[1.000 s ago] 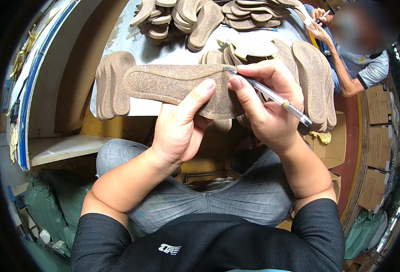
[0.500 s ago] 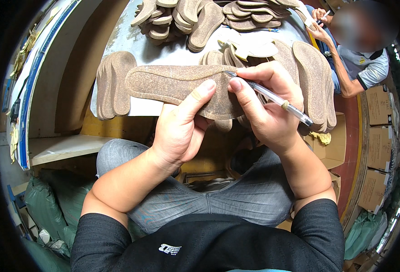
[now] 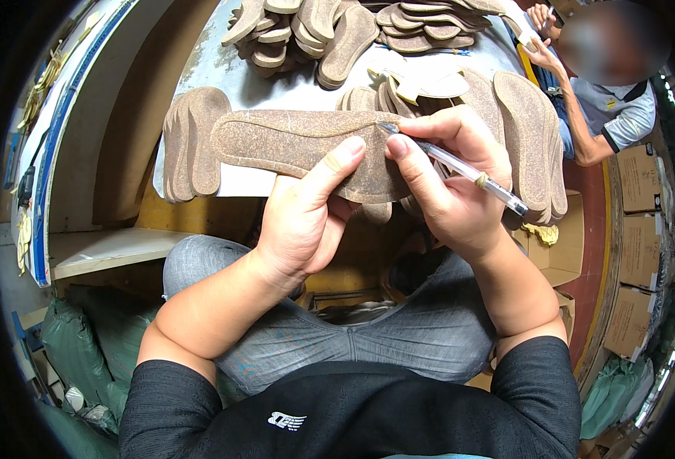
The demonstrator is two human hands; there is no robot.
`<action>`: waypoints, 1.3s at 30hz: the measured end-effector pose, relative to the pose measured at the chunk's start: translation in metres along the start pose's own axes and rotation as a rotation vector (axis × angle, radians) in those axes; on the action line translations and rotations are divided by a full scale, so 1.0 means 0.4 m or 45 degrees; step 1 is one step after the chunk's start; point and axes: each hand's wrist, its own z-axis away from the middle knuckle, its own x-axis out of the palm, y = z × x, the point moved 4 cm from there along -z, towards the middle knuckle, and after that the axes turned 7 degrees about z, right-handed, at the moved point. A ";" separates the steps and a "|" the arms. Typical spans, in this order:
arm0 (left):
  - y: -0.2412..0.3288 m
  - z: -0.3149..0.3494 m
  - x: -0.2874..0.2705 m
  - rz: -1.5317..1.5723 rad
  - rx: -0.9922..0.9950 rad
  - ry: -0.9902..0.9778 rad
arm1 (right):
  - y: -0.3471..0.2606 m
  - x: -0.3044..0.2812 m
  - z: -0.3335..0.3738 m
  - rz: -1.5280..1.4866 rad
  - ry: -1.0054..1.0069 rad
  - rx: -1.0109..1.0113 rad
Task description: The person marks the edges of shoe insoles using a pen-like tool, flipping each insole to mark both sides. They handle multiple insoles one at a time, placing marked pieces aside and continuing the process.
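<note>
A brown speckled insole is held in the upper middle of the frame, above the near edge of the pale table, with its long axis running almost level from left to right. Its narrow, rounded end points to the left of the frame, and the wider end points right, toward the right hand. The left hand pinches the wider part from below, thumb pressed flat on the upper face; the other fingers are mostly hidden under the insole, so their exact placing cannot be told. The right hand grips a clear pen between thumb and index finger, the remaining fingers curled in and partly out of sight. The pen slants from its tip, at the insole's upper edge near the wide end, down to the right; whether the tip touches is hard to make out. The far right of the insole disappears behind the right thumb and fingers. At the left, a row of similar insoles stands close to the narrow end; another row stands right of the right hand. A pile of insoles is cut off by the top edge, and a co-worker's hand shows at upper right, what it holds only partly visible.
</note>
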 end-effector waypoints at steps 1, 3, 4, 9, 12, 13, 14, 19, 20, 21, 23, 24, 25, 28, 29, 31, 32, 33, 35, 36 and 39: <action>0.000 -0.001 -0.001 0.002 0.003 0.000 | -0.001 -0.002 0.001 0.036 -0.043 0.014; -0.001 0.000 -0.006 0.009 -0.023 0.001 | -0.001 -0.002 0.004 0.034 -0.046 0.019; -0.002 0.001 -0.008 0.012 -0.036 0.001 | 0.000 -0.003 0.005 0.033 -0.047 0.021; -0.004 -0.005 -0.002 0.010 0.009 -0.071 | 0.006 -0.016 0.020 -0.037 0.025 -0.069; 0.002 -0.008 -0.006 -0.048 -0.017 -0.131 | -0.006 -0.024 0.020 -0.122 0.140 -0.115; 0.003 -0.008 -0.009 -0.079 -0.033 -0.158 | -0.012 -0.027 0.020 -0.155 0.188 -0.130; 0.004 -0.007 -0.009 -0.081 -0.038 -0.172 | -0.015 -0.033 0.022 -0.148 0.162 -0.152; 0.005 -0.008 -0.015 -0.122 -0.031 -0.201 | -0.019 -0.040 0.026 -0.181 0.192 -0.158; 0.005 -0.009 -0.017 -0.128 -0.026 -0.211 | -0.020 -0.041 0.026 -0.192 0.189 -0.154; 0.004 -0.008 -0.018 -0.135 -0.020 -0.219 | -0.020 -0.040 0.026 -0.198 0.190 -0.154; 0.003 -0.008 -0.021 -0.153 0.009 -0.229 | -0.021 -0.036 0.024 -0.208 0.192 -0.153; 0.002 -0.008 -0.021 -0.164 0.031 -0.230 | -0.021 -0.036 0.023 -0.203 0.187 -0.160; 0.002 -0.008 -0.019 -0.175 0.054 -0.232 | -0.021 -0.038 0.022 -0.199 0.182 -0.167; 0.010 -0.001 -0.006 -0.176 0.118 -0.246 | -0.024 -0.039 0.019 -0.220 0.182 -0.175; 0.010 0.000 -0.005 -0.173 0.114 -0.250 | -0.025 -0.039 0.018 -0.233 0.185 -0.175; 0.010 0.002 -0.007 -0.167 0.107 -0.256 | -0.026 -0.038 0.019 -0.257 0.180 -0.166; 0.010 0.002 -0.008 -0.170 0.102 -0.249 | -0.025 -0.038 0.019 -0.269 0.178 -0.162; 0.009 0.002 -0.010 -0.172 0.095 -0.242 | -0.025 -0.038 0.019 -0.271 0.180 -0.162; 0.008 0.001 -0.011 -0.169 0.080 -0.239 | -0.025 -0.039 0.019 -0.273 0.184 -0.165; 0.008 0.002 -0.013 -0.161 0.073 -0.238 | -0.024 -0.038 0.019 -0.264 0.182 -0.163; 0.010 0.002 -0.012 -0.142 0.085 -0.249 | -0.027 -0.038 0.019 -0.251 0.177 -0.168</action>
